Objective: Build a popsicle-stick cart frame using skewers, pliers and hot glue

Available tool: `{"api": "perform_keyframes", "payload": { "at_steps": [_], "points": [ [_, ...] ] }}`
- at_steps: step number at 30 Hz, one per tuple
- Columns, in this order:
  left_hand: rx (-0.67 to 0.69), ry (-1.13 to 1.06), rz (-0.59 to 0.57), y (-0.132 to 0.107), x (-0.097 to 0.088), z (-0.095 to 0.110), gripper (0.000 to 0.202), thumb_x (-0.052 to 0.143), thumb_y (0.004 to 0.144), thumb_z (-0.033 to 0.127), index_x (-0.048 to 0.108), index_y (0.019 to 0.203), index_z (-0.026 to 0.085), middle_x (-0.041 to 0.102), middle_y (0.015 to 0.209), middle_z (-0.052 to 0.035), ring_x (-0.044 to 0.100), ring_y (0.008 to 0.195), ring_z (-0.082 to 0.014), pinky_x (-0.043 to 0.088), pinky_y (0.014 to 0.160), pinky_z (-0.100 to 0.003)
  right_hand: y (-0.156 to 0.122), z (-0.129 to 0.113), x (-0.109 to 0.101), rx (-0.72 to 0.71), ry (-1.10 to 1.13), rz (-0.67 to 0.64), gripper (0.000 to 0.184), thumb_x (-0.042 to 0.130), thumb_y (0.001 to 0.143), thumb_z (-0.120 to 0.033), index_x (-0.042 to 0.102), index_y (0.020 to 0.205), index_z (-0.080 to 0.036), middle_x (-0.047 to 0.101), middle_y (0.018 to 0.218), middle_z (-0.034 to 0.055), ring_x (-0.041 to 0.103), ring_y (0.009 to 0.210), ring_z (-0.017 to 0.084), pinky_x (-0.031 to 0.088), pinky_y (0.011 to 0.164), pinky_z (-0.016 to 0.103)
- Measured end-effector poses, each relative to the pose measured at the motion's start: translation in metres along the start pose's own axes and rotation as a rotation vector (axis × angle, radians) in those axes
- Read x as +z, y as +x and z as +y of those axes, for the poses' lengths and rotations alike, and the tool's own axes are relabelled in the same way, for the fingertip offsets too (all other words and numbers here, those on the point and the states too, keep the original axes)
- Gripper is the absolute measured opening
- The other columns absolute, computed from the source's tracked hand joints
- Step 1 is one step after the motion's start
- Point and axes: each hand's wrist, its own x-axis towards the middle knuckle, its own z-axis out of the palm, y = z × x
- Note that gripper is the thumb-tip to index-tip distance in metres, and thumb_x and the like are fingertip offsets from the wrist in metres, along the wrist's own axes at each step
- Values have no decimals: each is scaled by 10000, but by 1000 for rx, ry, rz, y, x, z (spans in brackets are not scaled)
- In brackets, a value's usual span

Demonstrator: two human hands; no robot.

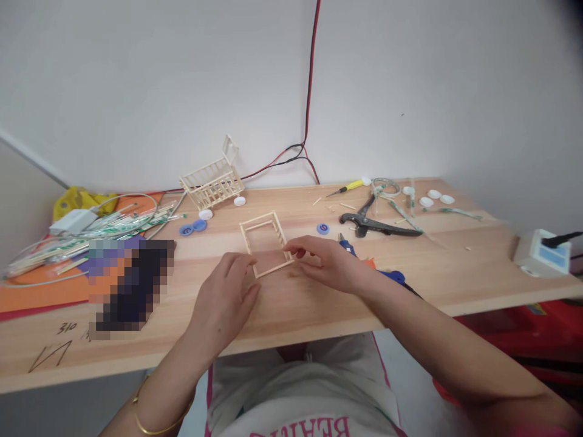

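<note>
A small open frame of thin wooden sticks stands on the wooden table in front of me, between my hands. My right hand has thumb and forefinger closed at its right front corner, where the sticks meet. At the left front corner is my left hand, its fingers curved and its thumb held apart. The left fingertips come right up to the side stick; whether they touch it I cannot tell. Close to my right wrist lies a blue glue gun with an orange trigger, partly hidden by the forearm.
A finished-looking stick cart leans at the back, near white caps and blue caps. Black cutters and a yellow-handled screwdriver lie right. Bagged sticks and a pixelated dark object lie left. A power socket sits far right.
</note>
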Motion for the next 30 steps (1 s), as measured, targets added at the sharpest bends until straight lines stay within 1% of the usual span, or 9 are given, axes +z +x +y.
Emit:
{"api": "perform_keyframes", "payload": {
  "at_steps": [2,4,7,10,12,15,23,30],
  "points": [
    [-24,-6,23,2,-2,4,345,578,792,174,499,1127,190,510,1045,-76,535,945,-214,483,798,-355,4,-2,-4,-23,-50,-35,378,520,794,-93,557,1154,-202,629,1056,60,584,903,145,476,834,306],
    [3,6,66,5,-1,11,329,585,804,195,524,1127,188,504,1028,-80,515,947,-220,470,813,-368,7,-3,-6,-55,-106,-70,348,517,800,-88,572,1131,-183,628,1033,73,582,919,159,475,828,316],
    [93,51,104,14,2,20,253,588,815,210,591,1067,188,535,977,-85,492,911,-227,447,807,-379,12,-1,-7,-107,-145,-105,298,530,802,-91,594,1082,-170,630,1025,78,570,973,179,466,845,331],
    [135,80,110,21,7,25,156,574,827,194,647,965,194,575,929,-79,481,857,-217,428,771,-362,13,2,-5,-117,-106,-93,257,544,804,-99,607,1041,-176,639,1001,65,583,932,170,468,830,318],
    [133,82,105,24,9,25,122,555,839,177,663,895,190,592,903,-73,477,832,-207,417,749,-349,13,4,-4,-106,-68,-80,241,559,798,-104,611,1020,-180,645,976,54,591,882,159,472,803,304],
    [131,65,106,25,10,22,127,543,852,175,669,845,181,604,874,-67,476,822,-199,410,748,-342,13,5,-4,-90,-45,-69,223,589,778,-115,614,991,-176,648,945,49,591,838,153,472,764,287],
    [134,22,119,24,13,18,123,548,856,181,666,825,164,613,831,-63,482,815,-193,417,757,-342,12,9,-3,-83,-27,-60,205,588,761,-112,623,953,-177,639,925,41,591,824,146,462,748,262],
    [132,21,139,25,12,22,118,553,845,167,643,769,156,611,811,-62,487,810,-198,416,753,-350,14,8,-3,-76,-16,-49,193,573,773,-103,625,945,-173,642,911,48,591,820,148,469,749,270]
  ]
}}
